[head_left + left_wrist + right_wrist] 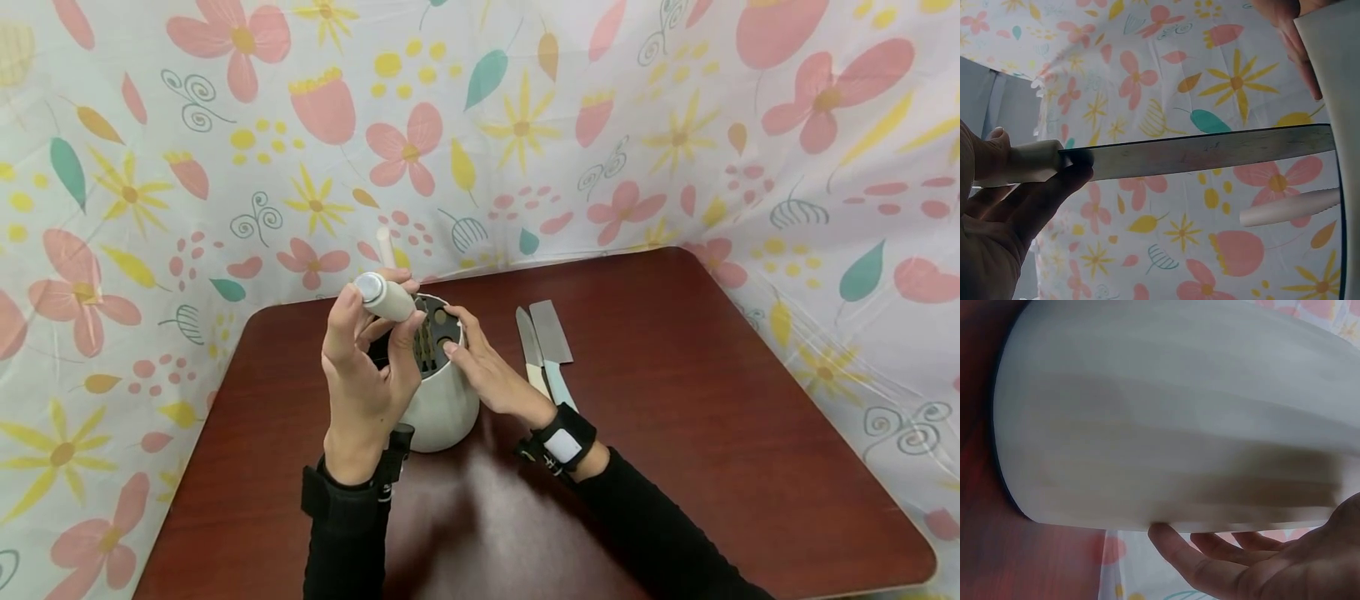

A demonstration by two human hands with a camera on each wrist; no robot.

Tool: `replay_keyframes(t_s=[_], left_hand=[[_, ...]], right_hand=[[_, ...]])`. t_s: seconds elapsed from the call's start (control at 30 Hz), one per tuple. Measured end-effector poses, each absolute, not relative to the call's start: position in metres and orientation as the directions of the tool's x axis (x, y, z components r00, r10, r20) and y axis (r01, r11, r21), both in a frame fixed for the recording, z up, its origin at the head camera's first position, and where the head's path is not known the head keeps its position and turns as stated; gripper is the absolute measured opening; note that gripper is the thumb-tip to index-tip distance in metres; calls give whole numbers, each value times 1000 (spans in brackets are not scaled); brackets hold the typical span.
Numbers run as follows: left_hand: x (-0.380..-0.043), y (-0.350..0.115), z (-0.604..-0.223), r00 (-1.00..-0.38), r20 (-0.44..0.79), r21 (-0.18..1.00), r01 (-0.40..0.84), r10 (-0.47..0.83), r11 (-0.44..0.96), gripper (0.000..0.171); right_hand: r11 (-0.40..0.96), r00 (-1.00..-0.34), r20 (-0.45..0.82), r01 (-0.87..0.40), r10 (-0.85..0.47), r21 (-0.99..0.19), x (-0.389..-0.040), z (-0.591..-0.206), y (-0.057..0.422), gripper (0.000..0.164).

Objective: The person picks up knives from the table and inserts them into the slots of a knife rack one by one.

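My left hand [367, 367] grips a knife by its cream handle [387, 298], thumb and fingers around it, above a white knife holder [442, 412]. In the left wrist view the long blade [1197, 150] runs to the holder's rim, where its tip ends. My right hand [495, 371] holds the holder at its right rim, thumb on the dark slotted top [442, 321] and fingers along the side. The right wrist view shows those fingertips [1172, 544] against the pale ribbed wall. A second pale handle [386, 247] sticks up from the holder's far side.
To the right of the holder lie a knife with a cream handle [528, 337] and a cleaver with a light blue handle [552, 333], side by side. They rest on the dark red-brown table [712, 417]. A flower-patterned curtain [517, 125] hangs behind the table.
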State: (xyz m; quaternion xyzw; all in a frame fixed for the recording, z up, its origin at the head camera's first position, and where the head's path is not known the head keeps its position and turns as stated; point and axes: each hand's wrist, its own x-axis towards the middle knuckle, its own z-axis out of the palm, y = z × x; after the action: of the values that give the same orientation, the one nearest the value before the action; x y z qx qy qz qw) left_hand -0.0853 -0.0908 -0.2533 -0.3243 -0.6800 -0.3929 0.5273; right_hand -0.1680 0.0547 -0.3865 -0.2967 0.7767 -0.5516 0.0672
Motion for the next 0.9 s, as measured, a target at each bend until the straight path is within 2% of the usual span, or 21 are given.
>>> replay_keyframes(t_s=[0.17,0.4,0.67,0.9], left_hand=[[-92,-91,-254,-263,964,216,845,29,489,72],[-104,-93,-258,-336,940,262,810,50,524,82],[-112,-96,-253,-385,922,301,772,34,560,78],[-118,-97,-254,-417,906,301,760,77,577,78]], right_hand=[[208,-813,234,-394,-533,-895,-169,-386,55,55],[195,-805,226,-386,-549,-901,-169,-386,57,55],[201,-808,224,-385,-545,-901,-169,-383,56,57],[220,-816,222,-388,-534,-895,-166,-386,56,55]])
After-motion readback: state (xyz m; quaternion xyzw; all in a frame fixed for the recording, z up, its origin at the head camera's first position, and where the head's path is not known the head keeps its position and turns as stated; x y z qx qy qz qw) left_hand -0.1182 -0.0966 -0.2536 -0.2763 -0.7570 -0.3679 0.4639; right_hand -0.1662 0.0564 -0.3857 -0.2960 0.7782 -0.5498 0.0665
